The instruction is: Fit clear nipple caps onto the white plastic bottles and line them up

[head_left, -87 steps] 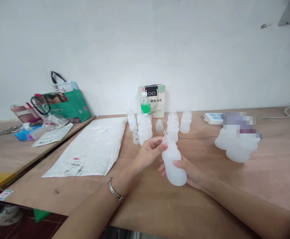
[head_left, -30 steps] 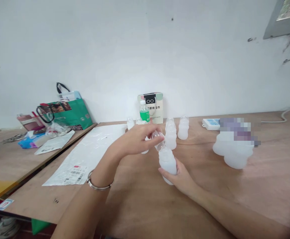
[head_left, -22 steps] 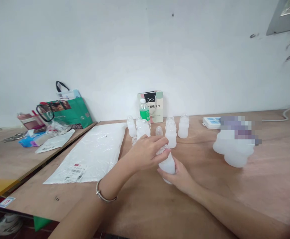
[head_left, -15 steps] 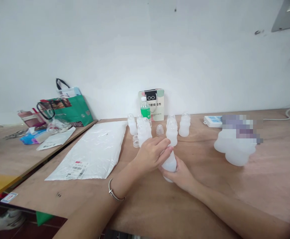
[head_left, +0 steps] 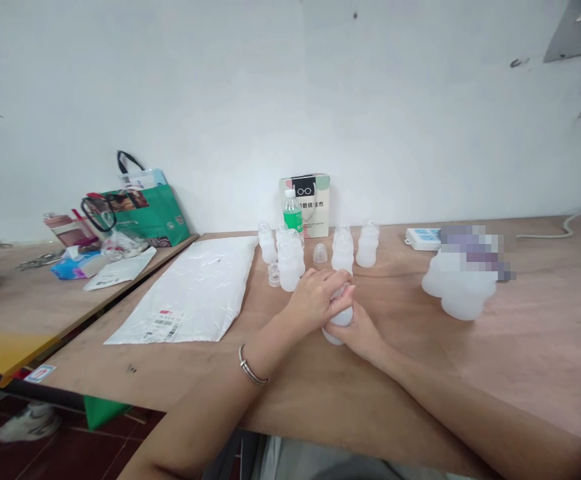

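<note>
A milky-white baby bottle (head_left: 341,317) stands upright, or nearly so, on the wooden table near its front part, between my hands. My right hand (head_left: 363,337) wraps round its lower body from the right. Over the bottle's top, my left hand (head_left: 318,298) is closed, its fingers hiding whatever cap or collar is there. Just beyond stand several similar bottles with clear domed covers, among them one bottle (head_left: 289,270) to the left and another bottle (head_left: 368,248) at the back right. A loose clear cover (head_left: 320,253) and small clear ring-like parts (head_left: 274,275) lie among them.
A white plastic mailer (head_left: 185,293) lies left. Behind the bottles are a green-labelled drink bottle (head_left: 293,212) and a paper bag (head_left: 318,217). Several more milky bottles (head_left: 463,293) lie at right near a white device (head_left: 423,239). A green bag (head_left: 155,217) stands on the neighbouring table.
The view has shifted slightly. My left hand's fingers have moved a little round the bottle's top, while my right hand keeps its hold on the lower body.
</note>
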`<state>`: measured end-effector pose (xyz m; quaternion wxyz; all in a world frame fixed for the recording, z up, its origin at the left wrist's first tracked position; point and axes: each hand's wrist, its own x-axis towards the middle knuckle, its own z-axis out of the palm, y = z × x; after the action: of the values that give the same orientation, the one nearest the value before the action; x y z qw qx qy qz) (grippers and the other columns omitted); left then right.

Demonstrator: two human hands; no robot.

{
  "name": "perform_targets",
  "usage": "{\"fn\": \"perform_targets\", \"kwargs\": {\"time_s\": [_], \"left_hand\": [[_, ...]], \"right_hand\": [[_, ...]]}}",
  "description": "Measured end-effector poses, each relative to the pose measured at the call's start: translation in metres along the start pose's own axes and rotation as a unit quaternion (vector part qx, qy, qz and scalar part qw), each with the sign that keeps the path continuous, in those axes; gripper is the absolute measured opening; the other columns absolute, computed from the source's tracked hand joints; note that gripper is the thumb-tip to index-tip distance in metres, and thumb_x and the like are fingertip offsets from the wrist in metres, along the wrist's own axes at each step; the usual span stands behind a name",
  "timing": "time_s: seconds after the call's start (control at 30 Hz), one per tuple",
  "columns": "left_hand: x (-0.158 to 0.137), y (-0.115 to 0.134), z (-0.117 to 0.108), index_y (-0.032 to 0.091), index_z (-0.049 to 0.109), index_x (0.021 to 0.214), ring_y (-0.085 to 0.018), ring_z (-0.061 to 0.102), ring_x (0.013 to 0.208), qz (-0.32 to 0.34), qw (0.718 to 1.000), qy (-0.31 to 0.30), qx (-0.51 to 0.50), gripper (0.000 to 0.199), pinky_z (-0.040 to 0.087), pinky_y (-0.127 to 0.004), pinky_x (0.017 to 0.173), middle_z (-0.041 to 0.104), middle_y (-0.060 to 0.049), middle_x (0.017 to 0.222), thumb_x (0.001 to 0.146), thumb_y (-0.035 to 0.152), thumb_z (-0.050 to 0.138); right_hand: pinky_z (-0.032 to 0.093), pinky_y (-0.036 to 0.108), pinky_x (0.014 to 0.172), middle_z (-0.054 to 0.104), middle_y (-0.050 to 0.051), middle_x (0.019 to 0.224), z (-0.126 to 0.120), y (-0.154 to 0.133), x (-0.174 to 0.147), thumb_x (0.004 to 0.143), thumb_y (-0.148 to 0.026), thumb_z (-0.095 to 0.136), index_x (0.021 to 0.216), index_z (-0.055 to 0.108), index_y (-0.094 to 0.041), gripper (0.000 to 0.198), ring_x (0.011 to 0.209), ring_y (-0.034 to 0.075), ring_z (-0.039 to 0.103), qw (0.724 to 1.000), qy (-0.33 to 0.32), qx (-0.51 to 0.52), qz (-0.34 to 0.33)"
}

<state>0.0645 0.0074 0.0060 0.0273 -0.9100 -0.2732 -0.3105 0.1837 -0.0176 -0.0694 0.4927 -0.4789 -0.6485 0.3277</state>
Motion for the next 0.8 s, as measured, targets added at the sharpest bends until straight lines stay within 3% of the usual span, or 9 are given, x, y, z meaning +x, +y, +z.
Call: {"fn": "perform_targets", "kwargs": {"time_s": [0.1, 0.2, 0.33, 0.43, 0.53, 0.67, 0.8], "left_hand": [[-0.003, -0.001, 0.005, 0.017, 0.052, 0.1, -0.017, 0.059, 0.087, -0.011, 0.999, 0.014, -0.029, 0.025, 0.043, -0.03, 0.075, 0.064, -0.005, 0.092, 0.091, 0.031, 0.034], [-0.009, -0.004, 0.013, 0.017, 0.039, 0.122, -0.021, 0.055, 0.102, -0.01, 0.999, 0.026, -0.037, 0.039, 0.042, -0.036, 0.086, 0.059, -0.009, 0.112, 0.09, 0.039, 0.035], [-0.018, -0.011, 0.018, 0.018, 0.016, 0.137, -0.025, 0.04, 0.122, 0.003, 0.997, 0.063, -0.034, 0.06, 0.036, -0.044, 0.097, 0.041, -0.015, 0.135, 0.087, 0.042, 0.042], [-0.021, -0.016, 0.014, 0.018, 0.023, 0.133, -0.023, 0.04, 0.122, -0.021, 0.991, 0.12, -0.049, 0.05, 0.036, -0.043, 0.098, 0.043, -0.015, 0.131, 0.089, 0.033, 0.04], [-0.022, -0.02, 0.013, 0.018, 0.031, 0.127, -0.023, 0.045, 0.117, -0.047, 0.989, 0.133, -0.05, 0.041, 0.041, -0.041, 0.093, 0.048, -0.014, 0.124, 0.089, 0.029, 0.04], [-0.022, -0.026, 0.017, 0.017, 0.037, 0.122, -0.021, 0.049, 0.111, -0.048, 0.987, 0.147, -0.044, 0.034, 0.043, -0.039, 0.09, 0.053, -0.013, 0.117, 0.088, 0.025, 0.041], [-0.024, -0.044, 0.004, 0.017, 0.043, 0.115, -0.019, 0.051, 0.105, -0.019, 0.974, 0.225, -0.006, 0.029, 0.042, -0.036, 0.09, 0.056, -0.011, 0.11, 0.087, 0.022, 0.042]], "right_hand": [[0.049, 0.033, 0.071, 0.064, 0.005, 0.091, -0.008, 0.001, 0.002, 0.065, -0.023, 0.062, 0.096, 0.055, -0.017, 0.032, 0.083, 0.02, 0.06, 0.998, -0.029, -0.04, -0.034], [0.046, 0.036, 0.081, 0.059, 0.008, 0.104, -0.022, 0.01, 0.008, 0.065, -0.03, 0.065, 0.097, 0.06, -0.017, 0.035, 0.097, 0.024, 0.056, 0.988, -0.002, -0.135, -0.074], [0.045, 0.035, 0.079, 0.059, 0.008, 0.101, -0.05, 0.03, 0.021, 0.067, -0.044, 0.064, 0.097, 0.062, -0.017, 0.041, 0.093, 0.024, 0.057, 0.976, 0.077, -0.202, -0.003], [0.044, 0.037, 0.074, 0.061, 0.009, 0.094, -0.076, 0.043, 0.034, 0.068, -0.053, 0.06, 0.098, 0.059, -0.015, 0.048, 0.088, 0.026, 0.057, 0.964, 0.135, -0.223, 0.044], [0.042, 0.036, 0.068, 0.061, 0.009, 0.089, -0.094, 0.049, 0.045, 0.067, -0.057, 0.059, 0.094, 0.059, -0.014, 0.051, 0.083, 0.026, 0.057, 0.954, 0.166, -0.24, 0.07], [0.039, 0.033, 0.067, 0.061, 0.013, 0.093, -0.101, 0.051, 0.058, 0.068, -0.06, 0.056, 0.097, 0.058, -0.012, 0.057, 0.087, 0.026, 0.055, 0.949, 0.172, -0.254, 0.078], [0.038, 0.033, 0.069, 0.058, 0.013, 0.094, -0.099, 0.053, 0.067, 0.068, -0.06, 0.055, 0.103, 0.051, -0.012, 0.06, 0.09, 0.026, 0.054, 0.949, 0.193, -0.24, 0.075]]}}
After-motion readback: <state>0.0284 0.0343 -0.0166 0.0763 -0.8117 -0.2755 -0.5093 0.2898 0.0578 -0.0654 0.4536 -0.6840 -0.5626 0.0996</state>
